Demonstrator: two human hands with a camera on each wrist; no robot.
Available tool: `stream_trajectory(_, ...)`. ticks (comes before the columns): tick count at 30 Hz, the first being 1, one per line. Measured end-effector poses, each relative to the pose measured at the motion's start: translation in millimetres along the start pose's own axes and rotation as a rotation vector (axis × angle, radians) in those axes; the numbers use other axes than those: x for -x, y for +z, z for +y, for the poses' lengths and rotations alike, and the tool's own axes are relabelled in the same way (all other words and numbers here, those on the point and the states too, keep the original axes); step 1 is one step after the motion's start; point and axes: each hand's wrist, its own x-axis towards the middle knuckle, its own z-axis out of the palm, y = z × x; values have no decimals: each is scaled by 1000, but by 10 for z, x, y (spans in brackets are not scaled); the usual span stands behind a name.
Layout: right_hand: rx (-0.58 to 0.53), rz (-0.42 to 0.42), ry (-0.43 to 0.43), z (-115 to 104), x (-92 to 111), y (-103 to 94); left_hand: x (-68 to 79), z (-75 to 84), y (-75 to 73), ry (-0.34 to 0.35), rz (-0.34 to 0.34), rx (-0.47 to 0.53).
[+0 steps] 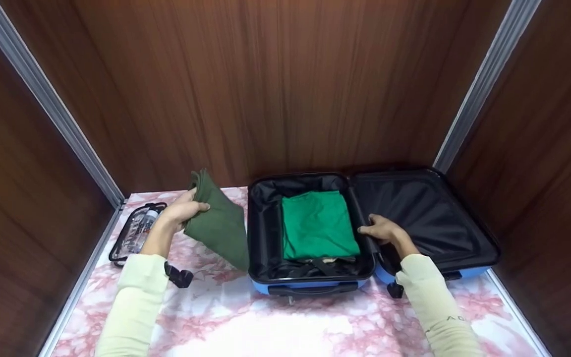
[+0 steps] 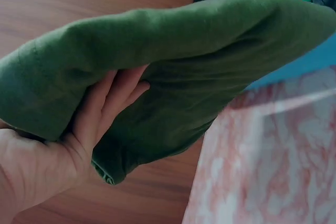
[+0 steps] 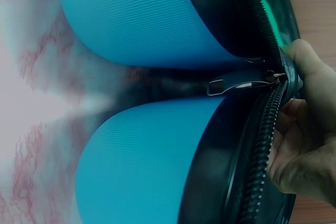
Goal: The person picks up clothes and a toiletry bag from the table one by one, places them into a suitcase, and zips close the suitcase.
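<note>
My left hand (image 1: 182, 209) grips a folded dark green garment (image 1: 221, 223) by its left end, thumb on top and fingers underneath. The garment slants down to the right, its lower corner overlapping the suitcase's left rim in the head view. From the left wrist view, the fingers (image 2: 118, 95) press into a fold of the cloth. A blue suitcase (image 1: 310, 288) with black lining lies opened flat. Its left half holds a folded bright green garment (image 1: 317, 225). My right hand (image 1: 382, 229) grips the suitcase's zippered edge (image 3: 268, 135) where the two halves meet, thumb toward the left half.
Left of the garment lies a clear pouch (image 1: 134, 233) with black trim and a bottle inside. The suitcase's right half (image 1: 424, 223) shows black lining. Brown wood-grain panels (image 1: 285, 89) surround the pink marbled surface (image 1: 206, 317) on the back and sides.
</note>
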Motion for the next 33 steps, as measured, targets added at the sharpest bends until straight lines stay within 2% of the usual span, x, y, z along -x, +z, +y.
stream_trajectory(7,26,15,5,-34,-6,1,-93,266,130,38,10,59)
stream_trajectory(12,11,13,4,-30,8,52,-156,395,285,57,1,82)
stream_trajectory(22,8,-1,5,-42,48,42,-337,635,737,99,-4,126)
stream_trajectory(25,16,3,14,-30,71,35,-394,672,891,120,-17,127)
stream_trajectory(33,12,6,6,0,92,44,-522,728,1234,109,-45,143)
